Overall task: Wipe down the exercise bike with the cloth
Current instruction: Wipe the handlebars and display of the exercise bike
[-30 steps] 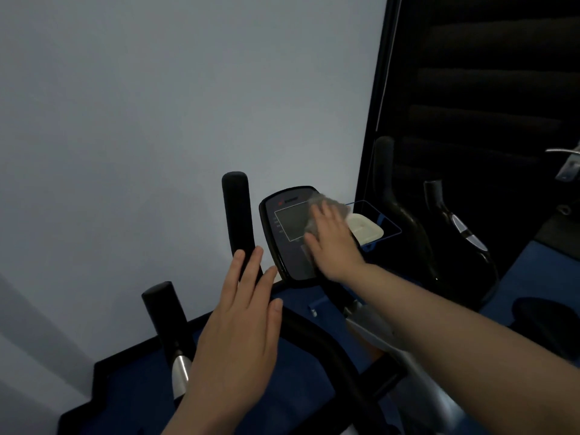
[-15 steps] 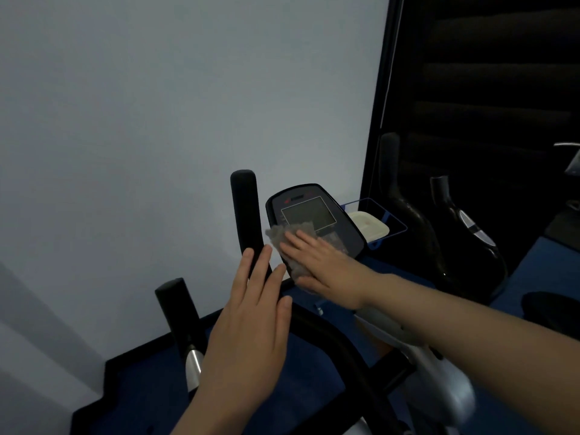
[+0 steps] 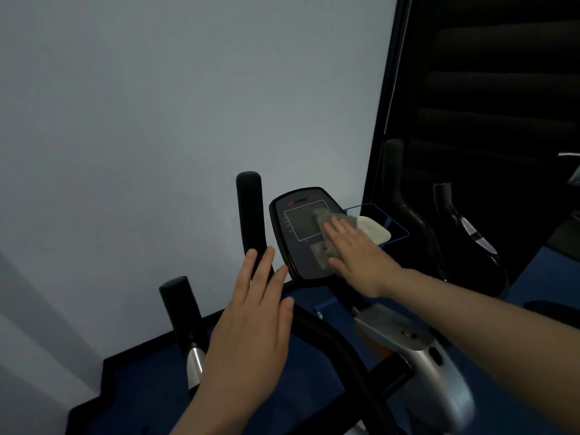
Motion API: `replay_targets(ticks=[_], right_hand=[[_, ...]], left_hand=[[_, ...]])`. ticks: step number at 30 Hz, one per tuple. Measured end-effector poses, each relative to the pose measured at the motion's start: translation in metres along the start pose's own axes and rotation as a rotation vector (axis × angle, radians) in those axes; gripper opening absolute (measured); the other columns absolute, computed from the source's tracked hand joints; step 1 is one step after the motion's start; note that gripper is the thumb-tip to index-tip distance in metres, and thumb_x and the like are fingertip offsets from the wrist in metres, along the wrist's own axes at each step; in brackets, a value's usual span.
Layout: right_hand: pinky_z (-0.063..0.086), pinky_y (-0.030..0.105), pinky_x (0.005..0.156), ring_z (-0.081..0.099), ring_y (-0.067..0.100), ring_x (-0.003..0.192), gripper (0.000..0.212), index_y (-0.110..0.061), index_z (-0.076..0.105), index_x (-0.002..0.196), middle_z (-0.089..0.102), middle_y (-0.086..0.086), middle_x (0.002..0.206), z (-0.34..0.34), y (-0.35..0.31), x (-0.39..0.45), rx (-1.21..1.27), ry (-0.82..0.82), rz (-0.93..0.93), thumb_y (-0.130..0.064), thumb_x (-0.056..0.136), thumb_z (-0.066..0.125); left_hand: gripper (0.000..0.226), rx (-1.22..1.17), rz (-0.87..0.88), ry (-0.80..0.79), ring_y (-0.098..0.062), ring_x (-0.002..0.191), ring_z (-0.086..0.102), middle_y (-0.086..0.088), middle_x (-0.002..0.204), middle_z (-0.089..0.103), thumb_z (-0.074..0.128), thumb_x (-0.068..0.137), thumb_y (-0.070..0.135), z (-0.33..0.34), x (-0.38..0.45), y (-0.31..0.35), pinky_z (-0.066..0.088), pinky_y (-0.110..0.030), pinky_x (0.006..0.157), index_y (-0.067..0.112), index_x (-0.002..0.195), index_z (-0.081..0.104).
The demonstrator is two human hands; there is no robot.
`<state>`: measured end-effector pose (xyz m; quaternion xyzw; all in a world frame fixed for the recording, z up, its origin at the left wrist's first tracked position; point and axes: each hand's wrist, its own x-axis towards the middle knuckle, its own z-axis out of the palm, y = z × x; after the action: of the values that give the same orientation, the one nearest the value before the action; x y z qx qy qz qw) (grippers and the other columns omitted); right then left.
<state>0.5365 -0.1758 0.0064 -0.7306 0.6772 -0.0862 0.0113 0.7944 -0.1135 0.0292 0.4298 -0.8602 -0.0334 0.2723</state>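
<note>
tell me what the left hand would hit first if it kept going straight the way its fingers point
Most likely the tall black handlebar post. The left hand is flat, its fingers pointing up and away, and the fingertips already overlap the post's lower part. Depth is unclear from one view, so it may pass just in front of it.

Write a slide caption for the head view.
Right hand presses cloth on bike console; left hand open.
</note>
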Motion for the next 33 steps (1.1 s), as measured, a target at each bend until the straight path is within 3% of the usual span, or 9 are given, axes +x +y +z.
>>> replay_targets(ticks=[3, 5, 9, 13, 16, 20, 27, 29, 33], right_hand=[[-0.005, 0.035, 0.122, -0.011, 0.024, 0.150, 0.068, -0.007, -0.009, 0.155, -0.015, 0.014, 0.162, -0.004, -0.014, 0.008, 0.093, 0.078, 0.267, -0.037, 0.106, 0.028], [-0.003, 0.038, 0.122, -0.013, 0.026, 0.150, 0.069, -0.007, -0.010, 0.154, -0.018, 0.016, 0.161, 0.008, -0.031, 0.002, 0.093, 0.087, 0.234, -0.038, 0.105, 0.028], [-0.009, 0.028, 0.118, -0.020, 0.017, 0.148, 0.073, -0.016, -0.016, 0.153, -0.025, 0.005, 0.159, 0.002, -0.005, -0.022, 0.034, -0.088, 0.013, -0.043, 0.104, 0.030], [-0.002, 0.034, 0.122, -0.010, 0.025, 0.150, 0.071, -0.007, -0.013, 0.154, -0.017, 0.016, 0.161, -0.015, -0.009, -0.006, 0.138, -0.018, 0.298, -0.037, 0.106, 0.030], [-0.015, 0.034, 0.119, -0.017, 0.026, 0.149, 0.073, -0.008, -0.016, 0.153, -0.020, 0.015, 0.160, 0.006, -0.048, -0.005, 0.011, 0.065, 0.079, -0.039, 0.105, 0.029], [-0.011, 0.031, 0.118, -0.023, 0.009, 0.146, 0.071, -0.027, -0.012, 0.154, -0.023, -0.006, 0.159, -0.002, -0.034, 0.005, 0.126, -0.093, -0.176, -0.047, 0.103, 0.033], [-0.005, 0.040, 0.122, -0.014, 0.025, 0.150, 0.065, -0.011, -0.004, 0.156, -0.013, 0.014, 0.162, -0.009, -0.062, 0.070, 0.241, 0.132, 0.285, -0.039, 0.106, 0.026], [-0.005, 0.041, 0.122, -0.012, 0.023, 0.150, 0.063, -0.013, 0.000, 0.157, -0.010, 0.012, 0.163, -0.012, -0.076, 0.076, 0.268, 0.130, 0.177, -0.037, 0.106, 0.028], [-0.005, 0.032, 0.121, -0.011, 0.011, 0.150, 0.064, -0.023, 0.004, 0.157, -0.007, -0.001, 0.164, -0.007, -0.057, 0.041, 0.193, 0.051, -0.277, -0.038, 0.104, 0.037]], left_hand=[[0.060, 0.007, -0.005, 0.010, -0.002, 0.149, -0.010, 0.013, 0.163, 0.007, 0.011, 0.100, 0.047, 0.001, 0.000, 0.000, 0.051, -0.026, 0.096, 0.023, 0.147, 0.039], [0.060, 0.006, -0.002, 0.011, -0.002, 0.149, -0.009, 0.012, 0.163, 0.008, 0.011, 0.100, 0.046, 0.002, 0.000, 0.000, 0.050, -0.026, 0.096, 0.022, 0.147, 0.040], [0.061, 0.004, -0.007, 0.009, -0.001, 0.148, -0.011, 0.014, 0.163, 0.006, 0.010, 0.100, 0.047, 0.003, 0.000, 0.000, 0.051, -0.024, 0.094, 0.023, 0.148, 0.039], [0.060, 0.000, -0.002, 0.008, -0.002, 0.149, -0.010, 0.013, 0.163, 0.008, 0.011, 0.100, 0.045, 0.001, 0.000, -0.001, 0.051, -0.023, 0.092, 0.022, 0.147, 0.041], [0.062, -0.006, 0.007, 0.003, -0.002, 0.148, -0.010, 0.011, 0.163, 0.009, 0.011, 0.100, 0.046, 0.001, 0.000, 0.000, 0.045, -0.023, 0.100, 0.020, 0.147, 0.041], [0.063, 0.001, 0.011, 0.006, 0.000, 0.147, -0.014, 0.013, 0.163, 0.005, 0.008, 0.098, 0.047, 0.001, 0.002, 0.001, 0.035, -0.016, 0.098, 0.022, 0.149, 0.038], [0.062, 0.019, 0.002, 0.002, -0.002, 0.148, -0.011, 0.010, 0.163, 0.008, 0.010, 0.099, 0.045, 0.000, 0.001, 0.000, 0.042, -0.022, 0.102, 0.020, 0.147, 0.040], [0.063, 0.013, -0.001, 0.002, -0.002, 0.148, -0.011, 0.011, 0.163, 0.008, 0.009, 0.099, 0.045, 0.000, 0.001, 0.001, 0.045, -0.025, 0.103, 0.020, 0.147, 0.040], [0.060, -0.002, 0.001, 0.013, 0.000, 0.148, -0.011, 0.014, 0.163, 0.007, 0.012, 0.099, 0.045, 0.000, 0.001, 0.001, 0.046, -0.022, 0.099, 0.022, 0.147, 0.040]])
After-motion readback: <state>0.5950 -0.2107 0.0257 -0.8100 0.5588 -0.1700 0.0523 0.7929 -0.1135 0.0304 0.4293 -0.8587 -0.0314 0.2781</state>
